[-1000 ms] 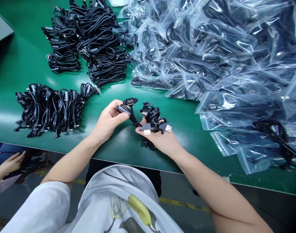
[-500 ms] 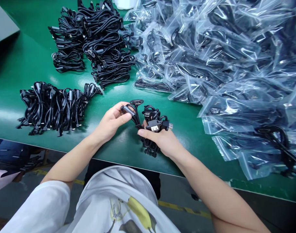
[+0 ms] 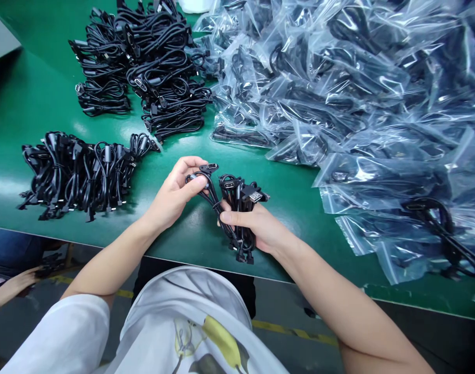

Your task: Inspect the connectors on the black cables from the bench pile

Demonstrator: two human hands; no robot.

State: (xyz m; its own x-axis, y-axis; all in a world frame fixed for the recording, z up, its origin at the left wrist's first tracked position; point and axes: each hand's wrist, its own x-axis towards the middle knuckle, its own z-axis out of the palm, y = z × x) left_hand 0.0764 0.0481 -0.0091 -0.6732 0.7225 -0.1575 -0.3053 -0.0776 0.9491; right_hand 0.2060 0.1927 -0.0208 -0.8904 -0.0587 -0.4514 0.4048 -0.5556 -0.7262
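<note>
My right hand (image 3: 256,223) is wrapped round several bundled black cables (image 3: 240,200) in front of me, its thumb lying across them. Their connector ends show at the top, and small plugs hang below. With thumb and fingers my left hand (image 3: 182,189) pinches the looped top of one tied cable (image 3: 212,200) at the left side of that bunch. A flat connector (image 3: 209,167) sticks up from this cable by my left fingertips. Its lower part runs down against my right thumb and the other cables. Some of my right fingers are hidden behind the bunch.
A row of tied black cables (image 3: 76,174) lies at left on the green table (image 3: 175,241). Behind it is a larger cable pile (image 3: 159,67). Clear plastic bags (image 3: 311,104) holding cables cover the right side. Another person's arm (image 3: 13,288) shows at lower left.
My left hand now pinches the cable nearer its connector, which has shifted left and down. The bunch in my right hand has turned slightly. Another person's forearm has appeared at lower left.
</note>
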